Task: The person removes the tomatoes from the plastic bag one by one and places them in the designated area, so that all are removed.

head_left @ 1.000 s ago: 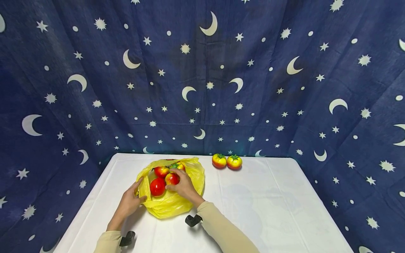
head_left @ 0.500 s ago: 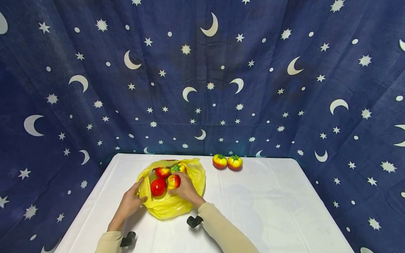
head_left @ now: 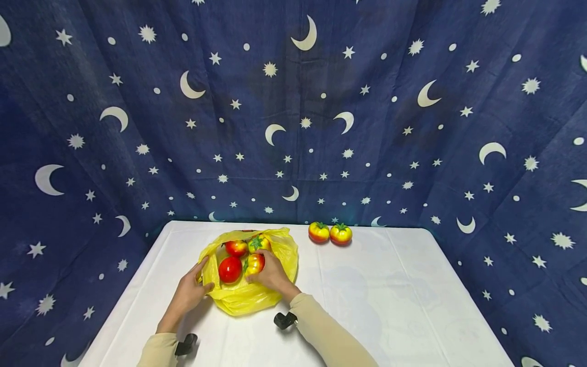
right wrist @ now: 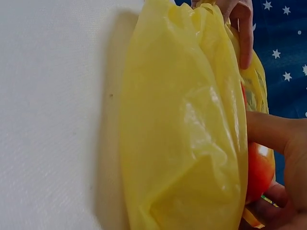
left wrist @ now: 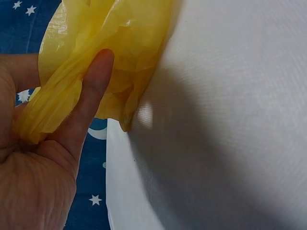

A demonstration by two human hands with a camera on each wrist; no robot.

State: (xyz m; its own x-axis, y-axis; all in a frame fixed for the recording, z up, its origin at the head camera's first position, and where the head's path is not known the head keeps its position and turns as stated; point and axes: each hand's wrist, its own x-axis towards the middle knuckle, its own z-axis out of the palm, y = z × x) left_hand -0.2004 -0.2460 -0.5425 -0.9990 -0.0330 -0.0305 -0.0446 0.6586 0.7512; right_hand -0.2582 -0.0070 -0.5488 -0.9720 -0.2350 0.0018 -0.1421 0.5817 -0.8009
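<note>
A yellow plastic bag (head_left: 286,252) lies with its mouth spread on the white table (head_left: 390,306). My left hand (head_left: 189,291) grips the bag's left rim; bunched plastic (left wrist: 57,103) runs between thumb and fingers in the left wrist view. Inside the bag, my right hand (head_left: 271,270) holds a red-and-yellow tomato (head_left: 254,264) with thumb and fingers around its side. Beside that tomato sit a plain red tomato (head_left: 230,270), a red-yellow tomato (head_left: 236,248) behind it, and a yellow tomato (head_left: 258,243) with a green leafy top. The bag wall hides part of the right hand in its wrist view.
Two more red-and-yellow tomatoes, a left one (head_left: 318,232) and a right one (head_left: 341,234), stand together near the table's back edge. A dark blue curtain (head_left: 293,102) with moons and stars hangs behind the table.
Within my right hand the tomato has turned from its red side to a more yellow side and shifted slightly right. My left hand stays on the bag's rim.
</note>
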